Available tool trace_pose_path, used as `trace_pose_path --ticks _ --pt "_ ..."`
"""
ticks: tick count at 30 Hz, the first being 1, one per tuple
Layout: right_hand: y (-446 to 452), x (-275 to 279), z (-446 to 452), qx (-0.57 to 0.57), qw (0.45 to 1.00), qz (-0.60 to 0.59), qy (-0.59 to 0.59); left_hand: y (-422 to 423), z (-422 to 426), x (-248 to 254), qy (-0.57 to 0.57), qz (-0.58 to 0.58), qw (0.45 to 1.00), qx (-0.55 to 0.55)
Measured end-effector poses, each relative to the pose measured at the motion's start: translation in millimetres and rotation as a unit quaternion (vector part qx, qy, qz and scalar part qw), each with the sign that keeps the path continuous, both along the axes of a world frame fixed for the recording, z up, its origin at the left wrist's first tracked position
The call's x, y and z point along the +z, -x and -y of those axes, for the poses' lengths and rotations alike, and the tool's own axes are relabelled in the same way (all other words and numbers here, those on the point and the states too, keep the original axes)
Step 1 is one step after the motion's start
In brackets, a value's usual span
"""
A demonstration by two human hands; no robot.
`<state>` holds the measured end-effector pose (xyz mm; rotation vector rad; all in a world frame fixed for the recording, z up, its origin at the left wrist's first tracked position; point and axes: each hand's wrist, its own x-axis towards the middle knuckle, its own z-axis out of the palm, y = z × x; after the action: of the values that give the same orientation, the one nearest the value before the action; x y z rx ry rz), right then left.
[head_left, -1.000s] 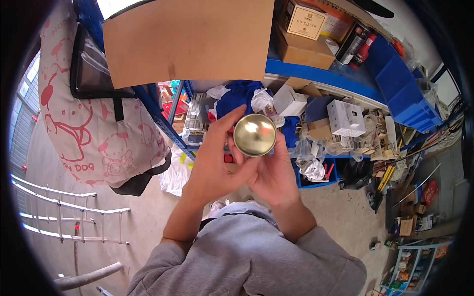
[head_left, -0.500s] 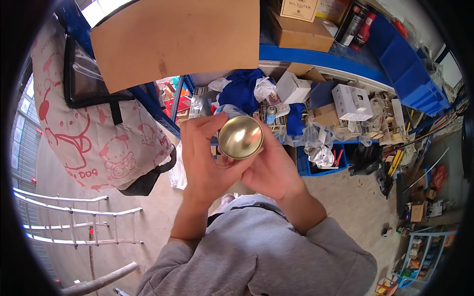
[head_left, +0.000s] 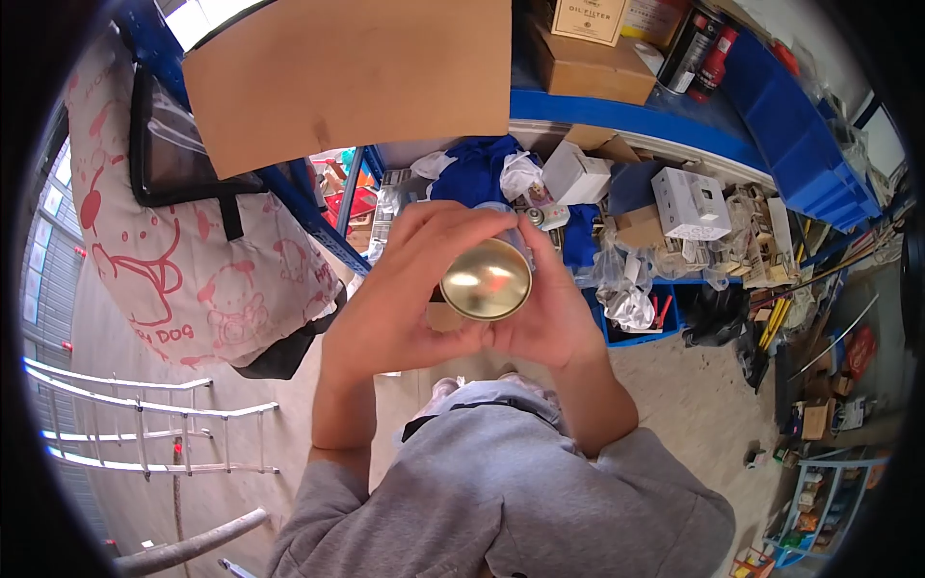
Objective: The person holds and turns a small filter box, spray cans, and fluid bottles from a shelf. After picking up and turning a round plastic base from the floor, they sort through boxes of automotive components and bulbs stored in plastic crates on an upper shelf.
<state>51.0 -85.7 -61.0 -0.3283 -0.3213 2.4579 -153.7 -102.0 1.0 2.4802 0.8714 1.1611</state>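
- Just above the grey shirt (head_left: 462, 462), both hands are raised together around one can (head_left: 487, 279), its gold, shallow-hollowed end tipped up towards the wearer.
- Round the can, the left hand (head_left: 385, 289) has its fingers bent and clamped along the upper left side; its thumb lies lower, with a gap between it and the rim.
- On the other side, the right hand (head_left: 557, 313) is closed against the can, fingers reaching up its right flank. Most of the can's body is hidden, so I can't tell what the far fingertips do.
- From where I stand, the step in hand looks like holding the can in mid-air and handling its far end. Any move from this pose would call for one hand to keep it steady while the other shifts its hold.
- Beyond the hands, a lower shelf carries blue cloth (head_left: 472, 169) and a white box (head_left: 691, 204), with a blue bin (head_left: 628, 340) below and to the right.
- Higher up, brown cardboard (head_left: 356, 77) hangs at the left, and a filter box (head_left: 587, 19) sits on the upper shelf (head_left: 626, 119).
- Off to the left, a patterned bag (head_left: 202, 289) bulges above a ladder (head_left: 164, 409) on the floor.
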Motion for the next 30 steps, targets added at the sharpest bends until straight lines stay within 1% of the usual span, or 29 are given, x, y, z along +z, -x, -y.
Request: trace_pose_path --ticks 2,3,4,6,7,8,10,11,12,14,15,16,17,18,19,20,21,22,23,24,26,27,30 --pt "-0.8 -2.1 -1.0 -0.017 1.000 -0.016 0.001 -5.5 -3.4 -1.0 0.024 0.051 0.998 -0.018" --pt "0.8 0.1 -0.5 -0.014 0.999 -0.048 -0.018 -12.7 1.2 -7.9 0.057 0.106 0.992 0.029" --pt "3.8 0.6 -0.4 -0.012 0.999 -0.044 -0.020 -16.7 1.9 -17.3 0.055 0.110 0.992 0.030" --pt "9.8 -2.3 -1.3 -0.084 0.989 -0.116 0.043 -23.9 -0.9 -36.1 0.065 0.170 0.977 0.108" --pt "10.7 -12.9 -7.3 -0.062 0.979 -0.192 -0.004 -29.5 -1.7 -42.1 0.050 0.203 0.972 0.111" --pt "12.9 -16.9 -11.4 -0.060 0.980 -0.190 -0.005 -28.5 -3.5 -44.0 0.050 0.206 0.971 0.112" --pt "16.6 -18.5 -17.9 -0.053 0.979 -0.192 -0.040 -25.0 -11.2 -41.1 -0.066 0.156 0.976 0.140" --pt "15.0 -16.7 -19.2 -0.055 0.984 -0.166 0.012 -21.6 -14.1 -37.5 -0.045 0.158 0.976 0.143" --pt "13.6 -19.2 -21.3 -0.052 0.985 -0.165 0.009 -15.2 -20.0 -36.8 -0.048 0.160 0.975 0.146" --pt "9.7 -33.5 -27.4 -0.036 0.988 -0.147 0.013 1.1 -32.0 -37.2 -0.074 0.097 0.988 0.090" --pt "5.2 -34.4 -28.4 -0.052 0.997 -0.050 0.016 6.8 -33.7 -35.6 -0.066 0.101 0.990 0.076" --pt "1.3 -34.1 -27.7 -0.049 0.997 -0.051 0.013 12.7 -35.5 -32.7 -0.070 0.101 0.989 0.078" --pt "-1.8 -31.6 -26.5 -0.071 0.994 0.062 -0.049 18.8 -37.8 -28.6 -0.061 0.085 0.993 0.061" --pt "-4.1 -25.4 -23.0 -0.094 0.974 0.173 -0.108 24.8 -39.3 -24.2 -0.050 0.068 0.996 0.042" --pt "-6.4 -3.5 -12.3 -0.150 0.941 0.241 -0.184 30.7 -39.5 -18.4 -0.038 0.047 0.998 0.036" --pt "-8.3 -3.2 -12.8 -0.153 0.941 0.239 -0.187 34.9 -39.9 -13.5 -0.041 0.045 0.998 0.034" --pt "-10.7 -3.5 -14.2 -0.253 0.822 0.322 -0.397 38.0 -40.5 -9.4 -0.031 0.025 0.999 0.017" --pt "-14.5 -2.7 -14.7 -0.335 0.641 0.382 -0.575 39.9 -40.5 -7.3 -0.019 0.005 1.000 -0.001" --pt "-20.9 4.2 -20.8 -0.338 0.512 0.421 -0.668 40.8 -39.9 -6.9 -0.004 -0.006 1.000 -0.011" --pt "-22.5 12.1 -22.9 -0.340 0.510 0.423 -0.668 39.8 -39.7 -7.7 -0.005 -0.006 1.000 -0.014" --pt "-24.6 24.3 -24.5 -0.290 0.454 0.403 -0.740 37.5 -40.2 -11.8 0.007 0.004 0.999 -0.053" --pt "-24.7 25.7 -26.5 -0.281 0.436 0.402 -0.755 36.4 -40.7 -14.3 0.009 0.013 0.998 -0.065" --pt "-24.3 25.3 -25.4 -0.286 0.438 0.392 -0.757 35.1 -38.8 -11.2 0.005 0.018 0.996 -0.082"
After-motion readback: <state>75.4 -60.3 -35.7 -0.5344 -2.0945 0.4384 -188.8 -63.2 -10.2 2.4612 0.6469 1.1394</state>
